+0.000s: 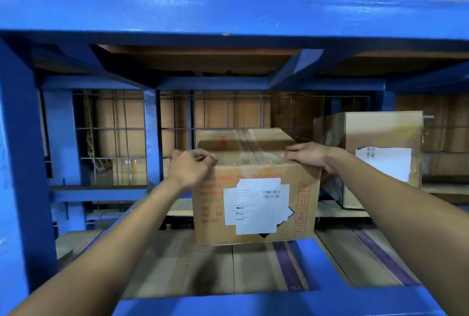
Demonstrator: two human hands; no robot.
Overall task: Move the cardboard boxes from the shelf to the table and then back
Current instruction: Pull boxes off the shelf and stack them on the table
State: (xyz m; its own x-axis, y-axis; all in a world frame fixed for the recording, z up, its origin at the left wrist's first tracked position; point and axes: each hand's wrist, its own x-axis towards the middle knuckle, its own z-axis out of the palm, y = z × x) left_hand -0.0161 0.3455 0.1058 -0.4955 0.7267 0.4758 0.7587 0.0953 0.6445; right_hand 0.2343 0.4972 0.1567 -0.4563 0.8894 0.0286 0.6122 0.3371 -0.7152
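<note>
We grip the cardboard box (pixel 253 204) on the shelf (pixel 228 11), left hand (pixel 193 167) and right hand (pixel 308 154) curled over its top corners; next, we likely pull.

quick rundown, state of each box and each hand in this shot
brown cardboard box with white label: on the blue metal shelf, top flaps taped shut, upright, held at both top front corners
left hand: fingers curled over the box's top left corner
right hand: gripping the top right corner, fingers on the lid
second brown cardboard box with white label: on the shelf to the right, further back, closed, untouched
</note>
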